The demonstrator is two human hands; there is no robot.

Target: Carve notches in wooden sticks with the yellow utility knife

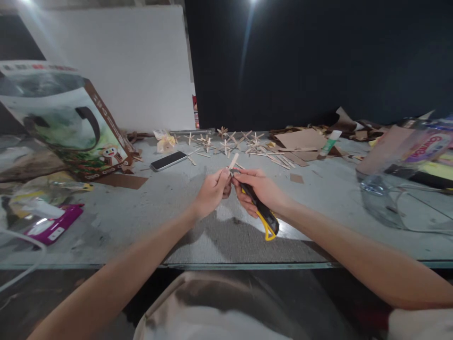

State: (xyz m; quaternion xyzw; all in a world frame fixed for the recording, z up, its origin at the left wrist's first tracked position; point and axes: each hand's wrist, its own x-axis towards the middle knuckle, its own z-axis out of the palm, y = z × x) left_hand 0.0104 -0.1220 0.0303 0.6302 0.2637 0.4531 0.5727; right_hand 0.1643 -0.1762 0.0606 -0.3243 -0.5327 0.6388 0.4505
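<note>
My left hand (214, 188) pinches a flat wooden craft stick (234, 160), whose pale end points up and away from me. My right hand (260, 186) is wrapped round a black and yellow utility knife (261, 208), its handle end slanting down to the right. The two hands meet over the middle of the table, with the knife's front end close against the stick. My fingers hide most of the blade and the lower part of the stick. Beyond my hands lie several crossed craft sticks (231, 141) and a loose pile of sticks (283, 160).
A phone (168, 161) lies left of the sticks. At the left stand a large printed bag (71, 127) and a purple device (56, 225). Cardboard pieces (300, 140), a glue stick (331, 143) and a clear plastic bottle (389, 160) are at the right. The table's edge (247, 266) runs before me.
</note>
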